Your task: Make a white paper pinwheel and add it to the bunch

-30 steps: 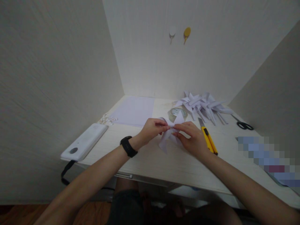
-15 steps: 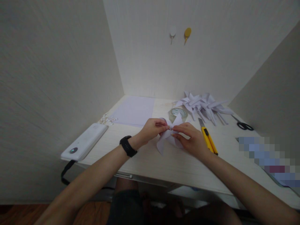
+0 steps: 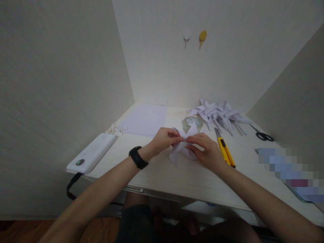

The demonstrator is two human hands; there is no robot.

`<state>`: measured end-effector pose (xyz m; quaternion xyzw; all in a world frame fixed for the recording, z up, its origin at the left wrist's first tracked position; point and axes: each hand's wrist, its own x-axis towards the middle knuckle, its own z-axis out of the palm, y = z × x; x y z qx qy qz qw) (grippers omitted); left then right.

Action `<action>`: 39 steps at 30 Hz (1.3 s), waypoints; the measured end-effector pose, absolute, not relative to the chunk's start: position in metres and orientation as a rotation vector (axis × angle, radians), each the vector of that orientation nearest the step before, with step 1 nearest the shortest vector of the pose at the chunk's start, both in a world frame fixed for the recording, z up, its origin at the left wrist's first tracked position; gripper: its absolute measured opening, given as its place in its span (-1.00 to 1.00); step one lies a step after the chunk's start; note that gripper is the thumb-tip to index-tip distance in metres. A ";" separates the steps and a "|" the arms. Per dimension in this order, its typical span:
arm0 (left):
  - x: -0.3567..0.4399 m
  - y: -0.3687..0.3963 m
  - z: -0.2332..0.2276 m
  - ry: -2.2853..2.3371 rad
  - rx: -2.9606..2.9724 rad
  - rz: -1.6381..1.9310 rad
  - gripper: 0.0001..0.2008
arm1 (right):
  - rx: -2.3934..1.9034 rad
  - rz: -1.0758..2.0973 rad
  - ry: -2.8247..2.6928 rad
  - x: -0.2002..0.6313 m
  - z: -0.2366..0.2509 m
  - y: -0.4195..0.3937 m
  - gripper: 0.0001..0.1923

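A white paper pinwheel (image 3: 179, 148) is held just above the table, between my two hands. My left hand (image 3: 168, 139) is closed, its thumb and fingers pinching the pinwheel near its centre from the left. From the right, my right hand (image 3: 204, 148) has its fingertips closed on the same centre. The fingers cover most of the middle, so what lies right under the tips is hidden. Behind the pinwheel lies a roll of clear tape (image 3: 192, 123). A yellow utility knife (image 3: 225, 150) with its blade out rests beside my right hand.
Several folded paper pinwheels (image 3: 220, 113) are heaped at the back right, near black scissors (image 3: 264, 136). White paper sheets (image 3: 146, 118) lie at the back left. A white power bank (image 3: 92, 153) sits at the left edge, with small tangled pieces (image 3: 116, 129) behind it.
Both hands stay almost in place at the pinwheel's centre, with only very slight finger movement. The objects on the table have not moved.
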<state>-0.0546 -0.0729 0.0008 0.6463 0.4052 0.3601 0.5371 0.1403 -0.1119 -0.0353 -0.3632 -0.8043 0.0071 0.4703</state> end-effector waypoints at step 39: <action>-0.059 -0.068 -0.008 0.903 1.595 0.703 -0.73 | -1.089 0.243 -1.800 0.138 -0.038 -0.114 -0.94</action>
